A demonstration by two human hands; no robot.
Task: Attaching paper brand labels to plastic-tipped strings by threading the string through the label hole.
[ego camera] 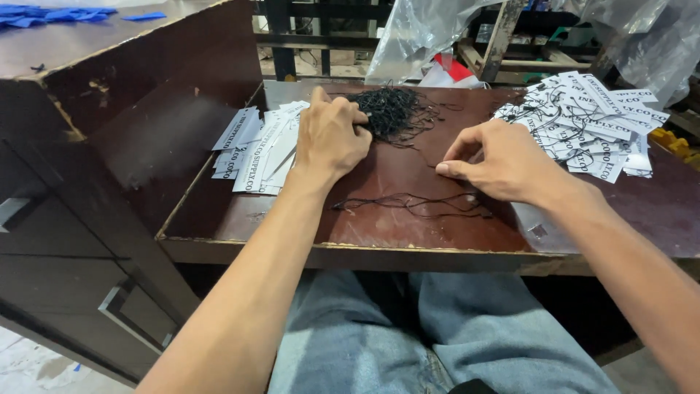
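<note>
Two heaps of white rectangular paper tags with black print on the brown counter (408, 241): left stack of tags (255, 146) fanned at nine o'clock, partly under the left hand (332, 138); right pile of tags (590, 124) at two o'clock, threaded with black strings. Clear plastic bags (423, 33) at twelve o'clock.

Both bare forearms reach forward from the bottom of the view, angled inward toward each other. The left hand (329, 137) lies palm down with its wrist straight, its fingers curled and knuckles raised. The right hand (503, 162) sits lower and turned inward, its thumb and forefinger pressed together in a pinch while the other fingers stay loosely bent.
</note>
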